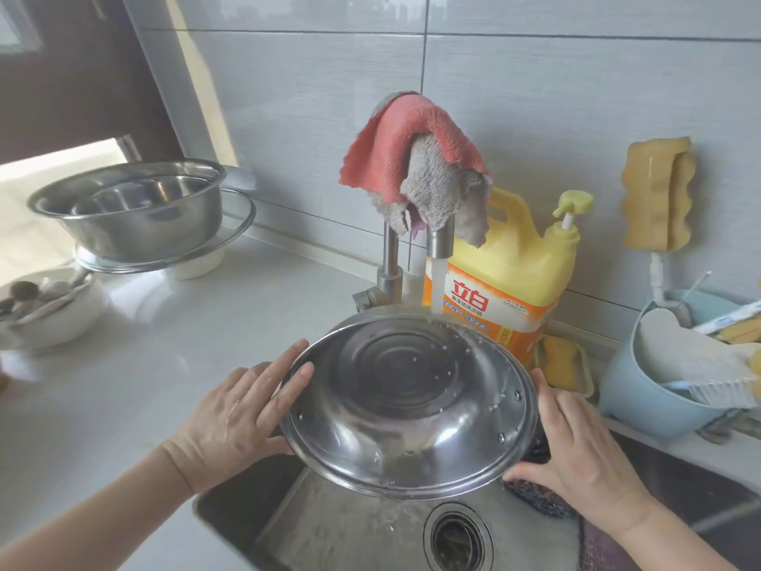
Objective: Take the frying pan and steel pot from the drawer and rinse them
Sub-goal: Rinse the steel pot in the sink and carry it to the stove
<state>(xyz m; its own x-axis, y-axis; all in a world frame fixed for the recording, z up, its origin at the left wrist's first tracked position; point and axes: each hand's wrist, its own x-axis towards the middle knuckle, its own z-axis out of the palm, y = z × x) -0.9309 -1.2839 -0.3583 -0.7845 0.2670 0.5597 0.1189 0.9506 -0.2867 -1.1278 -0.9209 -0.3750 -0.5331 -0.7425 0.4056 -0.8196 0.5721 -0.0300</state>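
So I've got the steel pot [412,405] tipped toward me over the sink [329,525], its open side facing the camera, sitting right between my two hands. My left hand [243,410] is flat against the left rim with the fingers straight, just pressing on the edge, and my right hand [584,451] does the same on the lower right rim, fingers laid out straight along the outside, so neither one is curled around it, it's more of a squeeze from both sides. Water [437,288] runs from the faucet [440,241] and lands on the pot's far rim, and there are droplets all over the inside. The pot is shiny thin metal, wide and shallow, with concentric rings pressed into the bottom and a rolled lip. The faucet has a pink cloth [412,133] and a fuzzy grey one [440,187] draped over it, hiding most of the spout. Behind it there's a big yellow dish soap jug [514,257] with a pump, its lower part blocked by the pot. A yellow wavy sponge [659,191] hangs on the tile wall, and a light blue tub [642,389] on the right holds brushes, cut off by the frame edge. On the left counter sits a steel bowl [131,208] on a glass lid [173,257], plus a white bowl [53,315] of something blurry I can't make out. There's a dark scrubby thing [539,496] under my right hand, mostly hidden.
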